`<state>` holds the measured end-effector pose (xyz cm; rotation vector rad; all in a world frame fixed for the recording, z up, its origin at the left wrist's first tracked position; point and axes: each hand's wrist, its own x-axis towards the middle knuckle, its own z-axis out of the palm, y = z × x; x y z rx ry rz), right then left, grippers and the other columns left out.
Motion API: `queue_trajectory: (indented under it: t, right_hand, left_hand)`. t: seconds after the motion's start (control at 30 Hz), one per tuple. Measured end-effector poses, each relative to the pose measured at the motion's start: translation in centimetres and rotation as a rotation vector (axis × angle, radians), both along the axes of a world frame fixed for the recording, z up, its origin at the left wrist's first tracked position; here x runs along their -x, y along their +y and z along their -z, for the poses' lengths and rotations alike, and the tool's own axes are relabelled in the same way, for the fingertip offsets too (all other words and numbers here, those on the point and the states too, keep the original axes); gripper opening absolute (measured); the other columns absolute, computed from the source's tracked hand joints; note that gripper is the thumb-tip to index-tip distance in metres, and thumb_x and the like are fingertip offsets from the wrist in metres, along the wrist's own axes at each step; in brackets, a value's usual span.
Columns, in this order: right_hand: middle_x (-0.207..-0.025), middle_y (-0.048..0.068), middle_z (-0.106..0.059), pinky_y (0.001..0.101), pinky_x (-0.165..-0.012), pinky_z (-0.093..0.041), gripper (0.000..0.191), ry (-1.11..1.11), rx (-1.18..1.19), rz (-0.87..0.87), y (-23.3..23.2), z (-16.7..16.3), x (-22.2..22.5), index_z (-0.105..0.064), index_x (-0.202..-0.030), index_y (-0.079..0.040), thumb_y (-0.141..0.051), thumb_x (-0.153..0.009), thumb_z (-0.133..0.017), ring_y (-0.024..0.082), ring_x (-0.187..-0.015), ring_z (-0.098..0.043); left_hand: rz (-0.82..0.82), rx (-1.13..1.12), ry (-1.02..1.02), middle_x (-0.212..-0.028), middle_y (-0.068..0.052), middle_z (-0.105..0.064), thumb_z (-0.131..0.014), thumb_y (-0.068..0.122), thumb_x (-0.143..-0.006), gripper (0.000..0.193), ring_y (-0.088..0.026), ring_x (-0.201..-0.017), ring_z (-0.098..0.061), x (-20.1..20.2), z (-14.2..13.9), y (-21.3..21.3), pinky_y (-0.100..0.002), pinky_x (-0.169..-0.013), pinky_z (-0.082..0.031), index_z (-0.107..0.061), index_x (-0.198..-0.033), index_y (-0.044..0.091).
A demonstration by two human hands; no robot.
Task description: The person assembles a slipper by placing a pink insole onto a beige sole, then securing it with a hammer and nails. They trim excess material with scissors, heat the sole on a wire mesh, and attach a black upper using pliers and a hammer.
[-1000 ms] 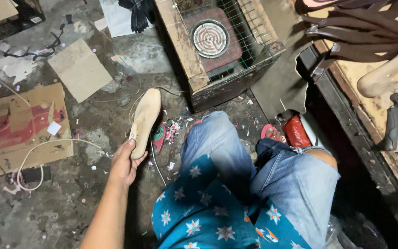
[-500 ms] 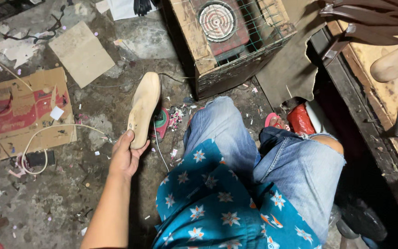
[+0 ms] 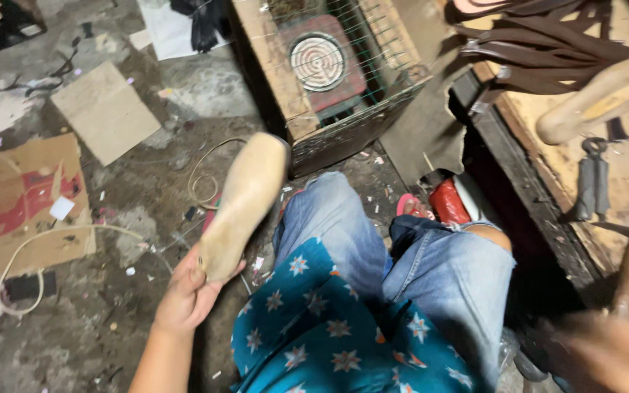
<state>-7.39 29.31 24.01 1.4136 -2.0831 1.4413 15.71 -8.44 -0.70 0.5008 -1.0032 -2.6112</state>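
One left hand [image 3: 187, 295] grips a pale shoe last [image 3: 242, 207] above littered concrete floor [image 3: 147, 196].

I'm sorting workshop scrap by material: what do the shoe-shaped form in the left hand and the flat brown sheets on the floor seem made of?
The shoe form, held at its heel end by the left hand, looks like pale, matte wood or plastic: smooth, solid, no sheen. The flat sheets look like cardboard: dull brown, torn edges.

shoe last [image 3: 244, 204]: pale wood, matt, smooth | floor [image 3: 147, 306]: rough concrete, dusty, stained | cardboard sheet [image 3: 16, 204]: matt paper, torn, scuffed | crate [image 3: 278, 80]: raw wood w/ wire mesh, metal coil inside | jeans [image 3: 438, 269]: faded denim cloth | workbench [image 3: 547, 167]: worn wood, rough
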Motion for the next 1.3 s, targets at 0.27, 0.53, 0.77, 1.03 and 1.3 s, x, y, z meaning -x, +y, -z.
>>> queue_trajectory:
  t: [0.27, 0.53, 0.77, 1.03, 1.3]
  right_hand:
    - [-0.108, 0.017, -0.071, 0.0359, -0.064, -0.059, 0.05, -1.572, 0.193, -0.013, 0.5, 15.7, 0.7, -0.055, -0.137, -0.015, -0.045, -0.096, -0.052, 0.024, -0.081, -0.074]
    - [-0.097, 0.01, -0.071, 0.0315, -0.058, -0.056, 0.032, -1.548, 0.323, 0.317, 7.5, 19.3, 2.4, -0.06, -0.121, -0.003, -0.027, -0.099, -0.058, 0.02, -0.076, -0.069]
    - [-0.108, 0.007, -0.068, 0.0273, -0.068, -0.052, 0.047, -1.252, 0.205, 0.347, 10.4, 22.2, -0.1, -0.054, -0.131, -0.006, -0.01, -0.087, -0.07, 0.012, -0.09, -0.064]
    - [-0.125, 0.013, -0.064, 0.0371, -0.093, -0.054, 0.056, -0.904, -0.237, 0.814, 19.2, 25.3, -5.4, -0.058, -0.135, -0.005, -0.023, -0.084, -0.074, 0.023, -0.113, -0.062]
    - [-0.092, 0.023, -0.071, 0.0481, -0.08, -0.054, 0.028, -0.701, -0.743, 1.27, 40.6, 26.8, -17.7, -0.073, -0.097, -0.003, -0.026, -0.084, -0.068, 0.041, -0.091, -0.069]
  left_hand:
    - [0.386, 0.644, -0.134, -0.135, -0.014, -0.062, -0.091, 0.019, -0.06, 0.098, -0.028, -0.127, -0.058, 6.8, -7.3, 5.2, -0.039, -0.108, -0.044, -0.048, -0.146, 0.002]
    - [0.393, 1.916, 0.49, -0.122, -0.019, -0.058, -0.083, 0.016, -0.06, 0.069, -0.043, -0.118, -0.056, 15.4, -8.7, 10.8, -0.052, -0.108, -0.043, -0.061, -0.125, 0.005]
    - [0.417, 1.936, 0.46, -0.121, -0.019, -0.059, -0.077, 0.019, -0.067, 0.058, -0.04, -0.114, -0.059, 17.0, -6.8, 14.5, -0.048, -0.101, -0.047, -0.062, -0.121, 0.005]
    - [0.561, 1.849, 0.13, -0.117, -0.014, -0.068, -0.082, 0.017, -0.064, 0.066, -0.036, -0.104, -0.065, 16.9, -6.6, 17.1, -0.045, -0.087, -0.052, -0.063, -0.125, 0.005]
    - [0.591, 1.809, 0.14, -0.121, -0.016, -0.069, -0.083, 0.014, -0.063, 0.067, -0.035, -0.111, -0.066, 17.2, -4.4, 16.3, -0.043, -0.092, -0.052, -0.064, -0.125, 0.001]
